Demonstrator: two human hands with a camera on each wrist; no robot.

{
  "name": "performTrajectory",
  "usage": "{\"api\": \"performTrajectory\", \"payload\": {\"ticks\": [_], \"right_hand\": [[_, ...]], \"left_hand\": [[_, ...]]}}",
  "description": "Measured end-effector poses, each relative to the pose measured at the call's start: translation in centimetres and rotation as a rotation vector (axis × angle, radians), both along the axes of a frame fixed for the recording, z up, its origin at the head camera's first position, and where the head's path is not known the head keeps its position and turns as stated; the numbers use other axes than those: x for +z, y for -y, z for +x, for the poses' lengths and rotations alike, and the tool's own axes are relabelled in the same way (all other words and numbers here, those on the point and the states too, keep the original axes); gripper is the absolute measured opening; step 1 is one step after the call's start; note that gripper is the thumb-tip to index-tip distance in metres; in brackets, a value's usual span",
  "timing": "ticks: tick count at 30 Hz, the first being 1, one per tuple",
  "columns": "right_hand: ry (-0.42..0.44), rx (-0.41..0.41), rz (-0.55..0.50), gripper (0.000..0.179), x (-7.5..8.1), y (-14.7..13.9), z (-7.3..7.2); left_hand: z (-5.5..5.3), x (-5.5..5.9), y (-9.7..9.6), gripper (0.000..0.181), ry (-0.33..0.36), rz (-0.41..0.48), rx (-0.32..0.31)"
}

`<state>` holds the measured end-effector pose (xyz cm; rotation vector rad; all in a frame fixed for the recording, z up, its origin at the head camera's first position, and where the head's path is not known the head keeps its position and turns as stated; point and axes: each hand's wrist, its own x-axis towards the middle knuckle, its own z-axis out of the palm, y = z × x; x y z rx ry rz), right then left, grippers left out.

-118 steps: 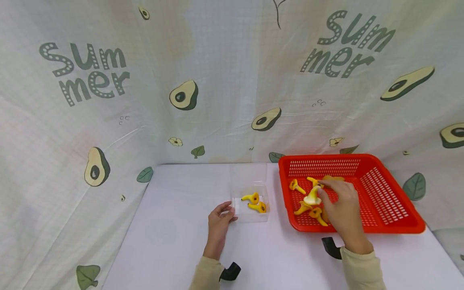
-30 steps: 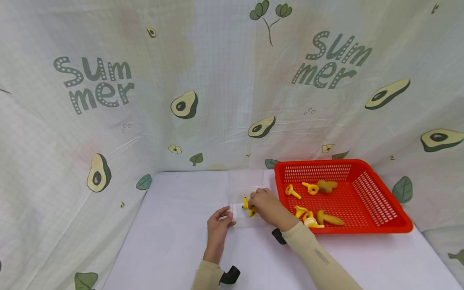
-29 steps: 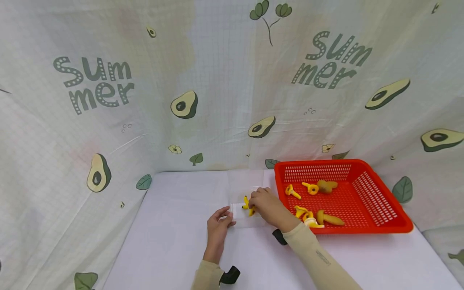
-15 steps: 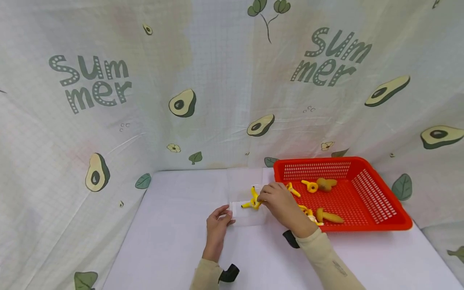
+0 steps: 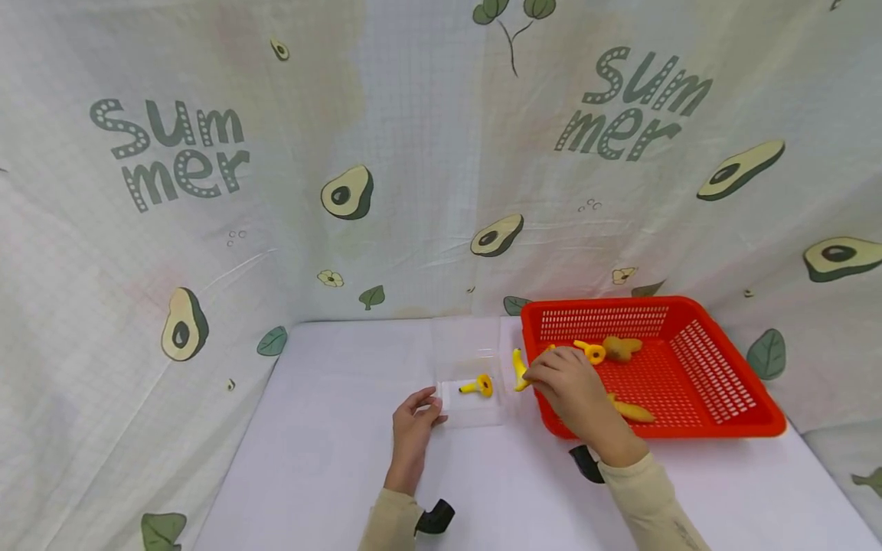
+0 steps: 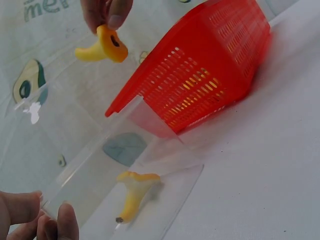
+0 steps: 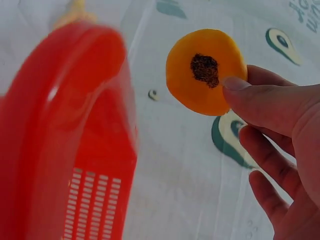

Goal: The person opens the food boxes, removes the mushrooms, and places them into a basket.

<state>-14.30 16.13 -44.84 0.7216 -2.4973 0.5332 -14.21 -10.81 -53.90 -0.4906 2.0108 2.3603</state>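
My left hand (image 5: pixel 413 425) holds the left wall of a clear plastic box (image 5: pixel 472 417), thumb and fingers at its edge. Inside the box lies one yellow toy mushroom (image 5: pixel 485 386), its stem pointing left. Between the box and the red basket (image 5: pixel 689 431), my right hand (image 5: pixel 575 394) pinches another yellow mushroom (image 5: pixel 519 371) in the air by its cap. The right wrist view shows that mushroom's orange cap (image 7: pixel 180 67) with a dark centre, thumb on its rim. In the left wrist view the held mushroom (image 6: pixel 100 50) hangs above the box.
Within the basket are a yellow mushroom (image 5: pixel 594 353), a brownish mushroom (image 5: pixel 620 348) and a tan one (image 5: pixel 634 412); my right hand hides others. The box's clear lid (image 5: pixel 467 335) stretches back from it. A printed cloth (image 5: pixel 413 229) hangs behind the table.
My right hand went from the basket into the box, then lifted a yellow mushroom out and carried it right, to the basket's left edge. One mushroom instead of two lies in the box.
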Motion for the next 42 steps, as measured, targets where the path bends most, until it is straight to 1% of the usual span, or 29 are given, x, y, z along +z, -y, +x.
{"api": "performTrajectory", "payload": {"ticks": [7,13,23,31,37,42], "right_hand": [[-0.064,-0.04,-0.042,0.034,-0.7,-2.8,0.6],[-0.075,-0.102,-0.063,0.035,-1.2,-5.3,1.2],[-0.037,-0.21,-0.058,0.035,-2.3,-8.5,2.0],[-0.032,-0.243,-0.056,0.035,-3.1,-10.2,2.5],[-0.021,-0.286,-0.045,0.033,-3.4,-11.5,2.8],[-0.016,-0.311,-0.046,0.032,-3.5,-12.6,3.0]], "left_hand": [[0.1,0.2,0.0,0.038,-0.001,-0.007,0.004],[0.0,0.3,-0.1,0.037,-0.003,-0.012,0.002],[-0.1,0.2,-0.2,0.037,0.005,-0.017,0.003],[0.0,0.3,0.0,0.038,-0.003,-0.01,0.001],[-0.1,0.3,-0.1,0.038,0.013,-0.019,0.003],[0.0,0.4,-0.2,0.037,0.027,-0.028,0.005]]}}
